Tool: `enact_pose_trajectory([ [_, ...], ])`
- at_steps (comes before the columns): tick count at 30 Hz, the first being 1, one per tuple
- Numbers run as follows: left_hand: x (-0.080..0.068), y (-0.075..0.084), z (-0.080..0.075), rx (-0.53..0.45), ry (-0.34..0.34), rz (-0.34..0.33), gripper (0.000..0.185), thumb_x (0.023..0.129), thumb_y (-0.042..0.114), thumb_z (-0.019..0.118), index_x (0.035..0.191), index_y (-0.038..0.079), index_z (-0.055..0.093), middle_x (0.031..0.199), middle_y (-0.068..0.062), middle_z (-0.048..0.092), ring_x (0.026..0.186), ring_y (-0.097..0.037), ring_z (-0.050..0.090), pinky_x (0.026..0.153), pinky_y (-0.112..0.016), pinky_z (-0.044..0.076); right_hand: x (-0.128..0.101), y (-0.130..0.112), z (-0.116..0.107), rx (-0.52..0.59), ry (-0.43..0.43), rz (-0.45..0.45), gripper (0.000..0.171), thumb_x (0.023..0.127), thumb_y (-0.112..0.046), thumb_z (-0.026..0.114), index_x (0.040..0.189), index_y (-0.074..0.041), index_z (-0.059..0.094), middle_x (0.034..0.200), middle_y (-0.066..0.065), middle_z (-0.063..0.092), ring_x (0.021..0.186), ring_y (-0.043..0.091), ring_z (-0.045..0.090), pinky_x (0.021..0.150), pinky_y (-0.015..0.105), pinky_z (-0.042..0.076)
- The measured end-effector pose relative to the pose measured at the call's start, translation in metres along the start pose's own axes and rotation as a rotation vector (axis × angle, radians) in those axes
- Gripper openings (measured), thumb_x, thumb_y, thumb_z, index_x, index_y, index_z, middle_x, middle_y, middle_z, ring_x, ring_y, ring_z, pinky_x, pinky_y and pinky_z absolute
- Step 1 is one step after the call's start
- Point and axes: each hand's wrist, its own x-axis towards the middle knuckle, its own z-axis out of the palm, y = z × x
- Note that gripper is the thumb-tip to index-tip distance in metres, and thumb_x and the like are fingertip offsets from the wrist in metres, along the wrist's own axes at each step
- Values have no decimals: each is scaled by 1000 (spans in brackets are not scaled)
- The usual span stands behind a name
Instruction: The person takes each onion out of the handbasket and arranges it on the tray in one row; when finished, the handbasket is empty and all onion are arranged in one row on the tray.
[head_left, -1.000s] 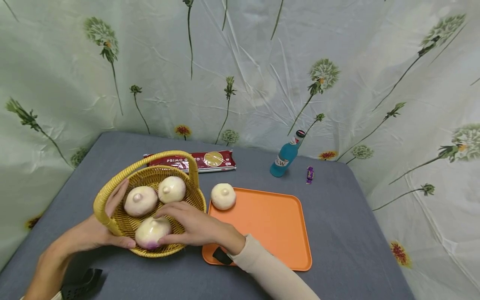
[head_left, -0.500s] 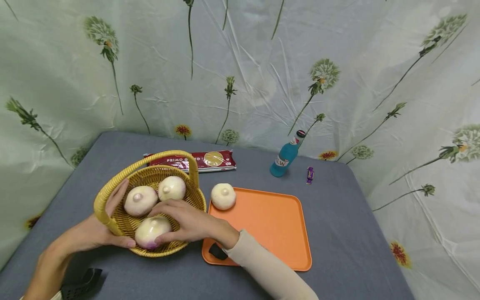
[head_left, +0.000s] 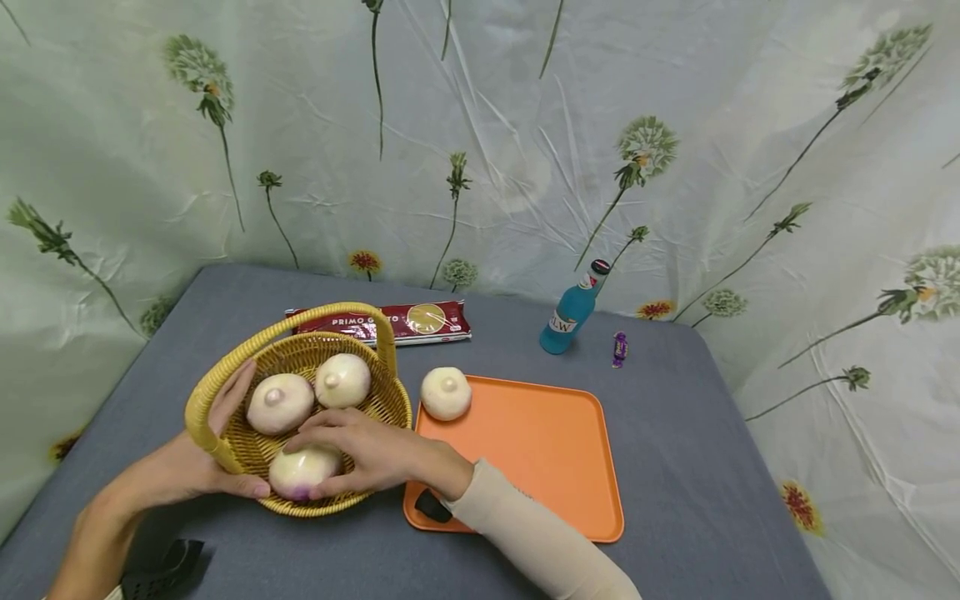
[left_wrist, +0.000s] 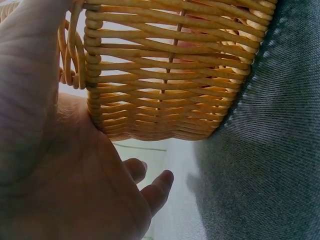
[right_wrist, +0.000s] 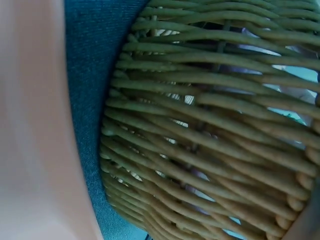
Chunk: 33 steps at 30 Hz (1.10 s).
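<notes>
A yellow wicker basket point(head_left: 393, 400) with an arched handle stands at the left of the table. My left hand point(head_left: 176, 471) holds its left side, thumb at the front rim and fingers along the side under the handle. Two fingertips reach past the weave in the left wrist view. Inside the basket lie three white turnips. My right hand point(head_left: 367, 450) grips the front turnip point(head_left: 300, 471), tinged purple low down, with fingers over its top and thumb at its right side. Behind it rest a left turnip point(head_left: 280, 403) and a right turnip point(head_left: 342, 381). Basket weave hides the right fingers in the right wrist view.
An orange tray point(head_left: 540, 450) lies right of the basket, a white turnip point(head_left: 446, 393) at its back left corner. Behind are a red PRIMO GUSTO packet point(head_left: 438, 322), a blue bottle point(head_left: 568, 317) and a purple wrapped candy point(head_left: 619, 350). A flowered curtain hangs behind the table.
My right hand has shifted slightly left, and its fingers have come down over the top of the front turnip. My left hand and the basket hold still.
</notes>
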Motion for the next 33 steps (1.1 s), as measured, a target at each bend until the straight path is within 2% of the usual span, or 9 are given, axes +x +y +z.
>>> enact_pose_trajectory([
  [12, -1, 3, 0, -5, 6, 10, 151, 56, 5, 96, 161, 14, -13, 166, -15, -16, 142, 12, -9, 102, 1, 3, 0, -4, 4, 6, -31, 17, 53, 95, -37, 70, 140, -15, 53, 144, 1, 52, 135, 5, 42, 111, 10, 23],
  [17, -1, 2, 1, -3, 12, 24, 152, 55, 5, 96, 161, 12, -13, 165, -18, -15, 143, 10, -9, 104, 0, 2, 0, -5, 3, 3, -28, 16, 53, 95, -36, 69, 140, -14, 53, 144, 0, 53, 136, 5, 42, 111, 10, 23],
  [24, 1, 2, 0, 13, 12, 12, 151, 56, 7, 96, 160, 10, -12, 166, -18, -14, 143, 9, -10, 103, 0, 1, -1, -3, 2, -26, 11, 17, 52, 95, -37, 68, 140, -16, 54, 142, -1, 54, 133, 5, 44, 111, 12, 25],
  [33, 1, 3, 0, -4, 1, -4, 150, 57, 5, 96, 160, 11, -14, 164, -24, -16, 142, 11, -9, 102, 2, 3, -3, 0, 0, 45, 108, 2, 50, 94, -32, 71, 137, -12, 57, 141, 3, 56, 133, 10, 47, 111, 13, 27],
])
